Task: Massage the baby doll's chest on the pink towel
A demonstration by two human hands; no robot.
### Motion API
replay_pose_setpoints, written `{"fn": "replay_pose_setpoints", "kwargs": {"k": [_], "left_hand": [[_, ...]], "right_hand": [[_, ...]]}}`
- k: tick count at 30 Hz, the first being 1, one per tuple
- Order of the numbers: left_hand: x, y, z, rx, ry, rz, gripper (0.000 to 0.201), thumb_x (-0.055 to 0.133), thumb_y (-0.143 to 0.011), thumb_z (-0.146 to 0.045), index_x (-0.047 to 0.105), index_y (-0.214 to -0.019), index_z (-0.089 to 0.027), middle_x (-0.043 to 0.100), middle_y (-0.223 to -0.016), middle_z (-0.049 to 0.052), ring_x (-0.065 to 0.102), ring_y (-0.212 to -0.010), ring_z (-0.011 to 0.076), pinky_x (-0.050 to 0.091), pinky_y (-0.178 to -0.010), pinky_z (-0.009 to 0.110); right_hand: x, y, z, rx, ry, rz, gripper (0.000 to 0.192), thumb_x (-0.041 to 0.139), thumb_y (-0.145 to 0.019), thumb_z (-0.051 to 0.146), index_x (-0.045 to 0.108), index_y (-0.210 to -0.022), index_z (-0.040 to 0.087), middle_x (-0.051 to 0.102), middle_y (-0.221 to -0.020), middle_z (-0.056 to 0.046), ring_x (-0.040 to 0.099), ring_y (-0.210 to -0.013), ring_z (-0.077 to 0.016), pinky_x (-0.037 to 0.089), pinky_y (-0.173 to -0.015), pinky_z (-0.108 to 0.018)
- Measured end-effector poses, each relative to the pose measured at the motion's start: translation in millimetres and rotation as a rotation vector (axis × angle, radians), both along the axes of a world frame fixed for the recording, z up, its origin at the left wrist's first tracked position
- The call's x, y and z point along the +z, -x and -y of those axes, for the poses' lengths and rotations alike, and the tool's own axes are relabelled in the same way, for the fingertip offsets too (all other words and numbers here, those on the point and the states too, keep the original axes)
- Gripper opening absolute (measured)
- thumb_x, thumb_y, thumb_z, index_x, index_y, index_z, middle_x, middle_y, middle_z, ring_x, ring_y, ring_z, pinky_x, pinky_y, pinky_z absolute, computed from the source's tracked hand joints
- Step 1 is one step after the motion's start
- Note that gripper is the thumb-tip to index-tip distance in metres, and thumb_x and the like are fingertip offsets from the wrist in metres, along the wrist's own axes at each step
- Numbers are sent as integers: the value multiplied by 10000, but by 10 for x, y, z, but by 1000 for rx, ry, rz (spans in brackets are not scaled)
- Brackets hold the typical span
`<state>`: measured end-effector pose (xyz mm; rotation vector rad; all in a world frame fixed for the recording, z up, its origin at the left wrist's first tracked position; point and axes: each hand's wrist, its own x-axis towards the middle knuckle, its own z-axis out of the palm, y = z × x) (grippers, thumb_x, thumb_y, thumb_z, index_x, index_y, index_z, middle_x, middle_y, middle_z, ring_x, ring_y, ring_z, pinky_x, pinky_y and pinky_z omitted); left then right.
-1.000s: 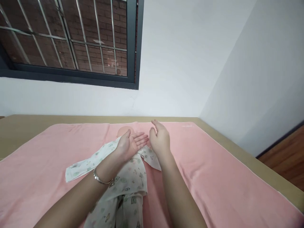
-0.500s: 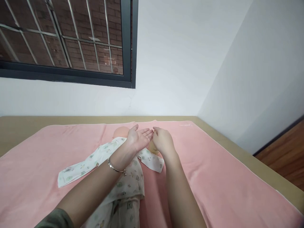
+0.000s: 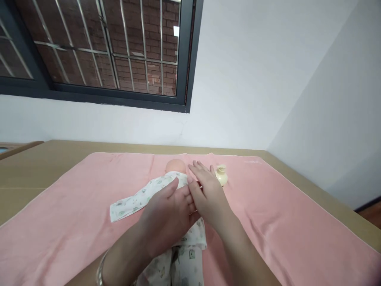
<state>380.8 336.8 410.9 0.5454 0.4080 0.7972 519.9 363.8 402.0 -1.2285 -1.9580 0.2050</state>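
Left hand [image 3: 168, 218] palm down, fingers spread, flat on doll's [image 3: 175, 165] chest, grasping nothing; right hand [image 3: 208, 196] open beside it, fingers touching left's, resting on printed romper [image 3: 133, 198]; doll head just beyond fingertips; cream bottle [image 3: 221, 174] just right of right hand; pink towel [image 3: 282, 222] beneath; bracelet [image 3: 99, 270] on left wrist

A pink terry towel [image 3: 285, 222] covers a tan flat surface [image 3: 44, 163], with a small cream-coloured bottle [image 3: 221, 175] standing near its far edge. Behind, a dark-framed barred window [image 3: 98, 51] faces a red brick wall.
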Motion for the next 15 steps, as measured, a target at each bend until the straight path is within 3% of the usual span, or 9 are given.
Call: {"fn": "replay_pose_setpoints", "kwargs": {"k": [4,8,11,15], "left_hand": [[155,397,341,59,-95,-6,709,361,-951,-666,580,-1408,-171,692,-1285,154,542,-1355,358,420,-1153,534],[128,667,507,91,-96,-29,745,364,-925,-715,573,-1423,-202,689,-1291,152,514,-1381,381,448,-1122,559],[127,672,488,146,-109,-55,738,385,-908,-731,575,-1418,-233,669,-1335,133,466,-1429,360,434,-1148,543],[134,438,439,272,-129,-2,716,456,-876,-721,545,-1447,-297,630,-1413,67,374,-1497,317,363,-1217,513]], "right_hand": [[-21,274,317,138,-147,65,580,409,-1053,439,384,-1556,152,351,-1598,-149,151,-1532,-378,82,-1198,-739],[-47,420,577,206,-294,95,736,446,-1028,508,187,-1630,174,204,-1655,-144,103,-1519,-446,74,-1157,-795],[-143,569,703,186,-408,138,751,536,-996,439,210,-1626,192,288,-1629,-132,162,-1513,-429,153,-1184,-749],[-294,758,807,105,-605,142,632,589,-973,253,371,-1564,193,436,-1553,-118,287,-1495,-341,257,-1243,-580]]}}
